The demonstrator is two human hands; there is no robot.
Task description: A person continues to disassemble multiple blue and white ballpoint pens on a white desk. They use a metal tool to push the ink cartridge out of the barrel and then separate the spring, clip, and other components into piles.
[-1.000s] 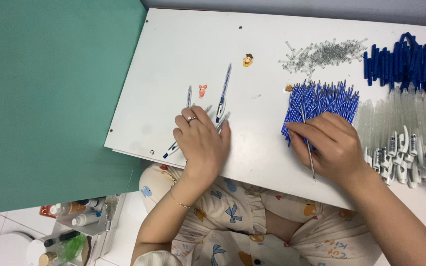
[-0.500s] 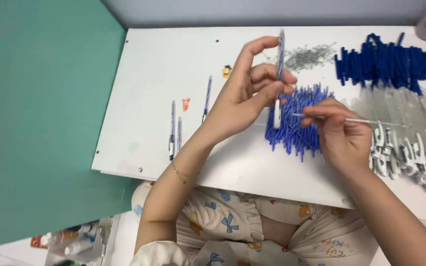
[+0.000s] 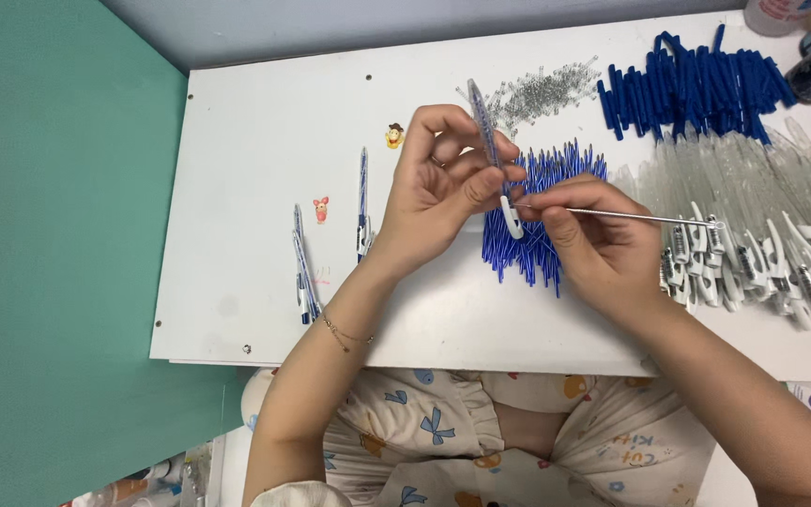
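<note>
My left hand (image 3: pixel 443 192) holds a clear pen barrel (image 3: pixel 492 150) with a white clip end pointing down, above the white table (image 3: pixel 255 150). A thin refill (image 3: pixel 631 218) is pinched in my right hand (image 3: pixel 598 239), its left tip at the barrel's lower end near the white clip. Both hands hover over a pile of blue refills (image 3: pixel 537 216). Two finished pens (image 3: pixel 302 272) lie at the left, and a third pen (image 3: pixel 362 202) lies beside them.
Clear barrels with white clips (image 3: pixel 762 235) are heaped at the right. Blue caps (image 3: pixel 692 84) are piled at the back right, small metal springs (image 3: pixel 542 89) behind my hands. Two small stickers (image 3: pixel 393 135) sit on the table. A green wall (image 3: pixel 49 253) borders the left.
My left hand lifted a barrel off the table and raised it upright. My right hand took a refill from the pile and brought its tip to the barrel's end.
</note>
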